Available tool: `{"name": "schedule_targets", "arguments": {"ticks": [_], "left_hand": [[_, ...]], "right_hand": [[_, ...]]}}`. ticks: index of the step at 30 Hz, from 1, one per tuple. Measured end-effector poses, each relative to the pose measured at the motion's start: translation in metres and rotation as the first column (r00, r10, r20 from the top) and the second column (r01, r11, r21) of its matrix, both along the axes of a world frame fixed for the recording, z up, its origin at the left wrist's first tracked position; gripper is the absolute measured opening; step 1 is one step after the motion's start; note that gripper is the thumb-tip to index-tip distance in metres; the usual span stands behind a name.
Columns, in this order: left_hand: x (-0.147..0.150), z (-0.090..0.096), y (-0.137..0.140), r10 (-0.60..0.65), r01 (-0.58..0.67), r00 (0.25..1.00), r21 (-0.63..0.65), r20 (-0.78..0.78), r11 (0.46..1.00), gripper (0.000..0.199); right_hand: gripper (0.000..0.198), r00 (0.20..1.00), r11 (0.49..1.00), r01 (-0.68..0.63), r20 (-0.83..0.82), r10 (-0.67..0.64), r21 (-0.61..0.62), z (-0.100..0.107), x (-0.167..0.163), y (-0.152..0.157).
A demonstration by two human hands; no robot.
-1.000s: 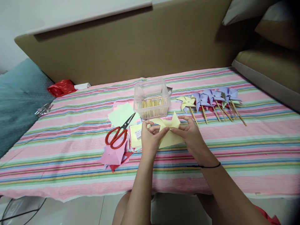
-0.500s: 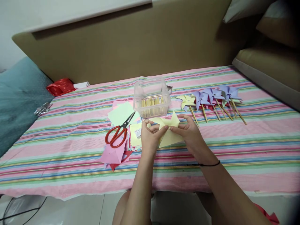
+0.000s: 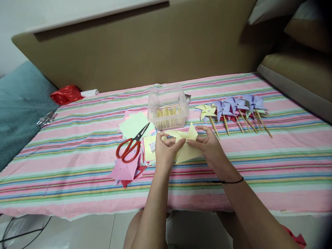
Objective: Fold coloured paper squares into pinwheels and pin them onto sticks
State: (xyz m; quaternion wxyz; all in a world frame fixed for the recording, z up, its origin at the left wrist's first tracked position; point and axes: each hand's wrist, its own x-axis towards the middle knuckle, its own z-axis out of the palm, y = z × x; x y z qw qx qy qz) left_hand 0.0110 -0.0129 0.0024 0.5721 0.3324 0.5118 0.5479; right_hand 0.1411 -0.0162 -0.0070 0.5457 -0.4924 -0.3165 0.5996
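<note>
A sheet of yellow paper is stretched between both hands, its upper corners bent in toward the middle. My left hand pinches the paper from the left, thumb near its centre. From the right, my right hand grips it with thumb and fingers, the thumb tip close to the left one. Just beyond the hands stands a clear plastic box holding several short wooden sticks. Left of my left hand, red-handled scissors lie on coloured paper, blades pointing away.
Finished paper pinwheels on sticks lie in a row at the right. Pale green sheets, a packet of yellow paper and pink cut pieces surround the scissors. A red plastic bag sits far left on the striped cloth.
Both hands hold the yellow paper almost as before, with the thumbs still at its middle. The view has shifted very slightly.
</note>
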Motion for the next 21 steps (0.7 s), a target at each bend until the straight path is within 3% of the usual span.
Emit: {"name": "schedule_targets", "arguments": {"ticks": [7, 21], "left_hand": [[-0.0037, -0.0008, 0.0006, 0.002, -0.002, 0.999, -0.004, -0.036, 1.0, 0.06], [-0.008, -0.0021, 0.0021, -0.093, 0.093, 0.995, -0.007, -0.029, 0.996, 0.062]], "right_hand": [[0.078, 0.998, 0.998, -0.06, -0.023, 0.06, 0.029, 0.002, 0.002, -0.0004], [0.077, 0.997, 1.0, -0.025, 0.074, 0.025, -0.002, -0.0017, 0.0054, -0.0005]]}}
